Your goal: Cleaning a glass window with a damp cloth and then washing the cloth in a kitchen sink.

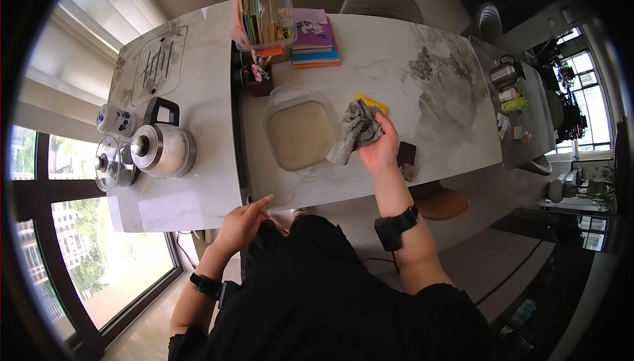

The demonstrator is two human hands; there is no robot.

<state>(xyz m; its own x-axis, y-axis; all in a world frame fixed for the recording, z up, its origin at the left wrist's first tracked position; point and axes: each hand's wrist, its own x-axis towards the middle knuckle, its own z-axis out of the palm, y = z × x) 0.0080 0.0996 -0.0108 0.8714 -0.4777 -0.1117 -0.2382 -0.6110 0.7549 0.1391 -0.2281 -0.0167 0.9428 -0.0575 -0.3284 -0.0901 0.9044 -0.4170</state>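
Note:
My right hand [379, 148] grips a crumpled grey cloth [364, 123] and holds it just to the right of a clear plastic basin [277, 94]. Cloudy liquid [302, 133] fills the bottom of that basin. Behind the cloth, a yellow item [376, 104] shows only in part; I cannot tell what it is. By the front edge of the marble-patterned table [366, 74], my left hand [245, 225] has its index finger stretched out and nothing visible in it. A dark flat object [407, 153] lies beside my right wrist, with a small crumpled translucent item [408, 172] near it.
A glass kettle [166, 148], a glass pot lid [105, 163] and a blue-and-white ceramic jar [115, 119] stand on the left section. At the back are a bin of books [262, 19], a stack of books [314, 39] and a pen holder [260, 81]. A brown chair [441, 201] stands at right.

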